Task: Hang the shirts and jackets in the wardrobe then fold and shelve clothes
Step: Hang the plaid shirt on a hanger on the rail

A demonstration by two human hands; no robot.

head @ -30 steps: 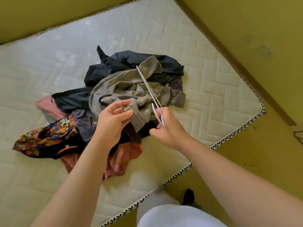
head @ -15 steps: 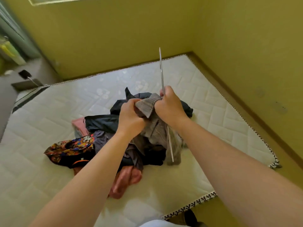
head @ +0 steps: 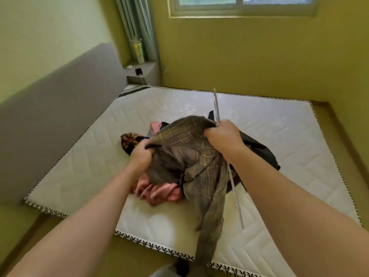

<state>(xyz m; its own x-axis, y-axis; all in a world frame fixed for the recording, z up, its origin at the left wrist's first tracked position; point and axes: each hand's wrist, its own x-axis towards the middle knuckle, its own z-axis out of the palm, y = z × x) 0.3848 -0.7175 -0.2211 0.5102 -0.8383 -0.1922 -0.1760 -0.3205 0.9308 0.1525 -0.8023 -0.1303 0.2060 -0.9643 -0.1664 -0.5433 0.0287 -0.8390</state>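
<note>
I see left grip [head: 139, 154] curled into edge of plaid shirt [head: 185, 152]. Right grip [head: 223, 134] clenches shirt's other corner plus white hanger [head: 235, 194], which pokes out above and below fist. Shirt hangs over mattress [head: 279, 136] centre, tail trailing past mattress near edge. Pink garment [head: 159, 191], dark garment [head: 259, 150] and patterned cloth [head: 129, 139] lie on mattress beneath shirt.

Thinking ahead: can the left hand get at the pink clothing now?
Probably not yet: the left hand grips the plaid shirt, which hangs in front of part of the pink clothing just below it.
</note>
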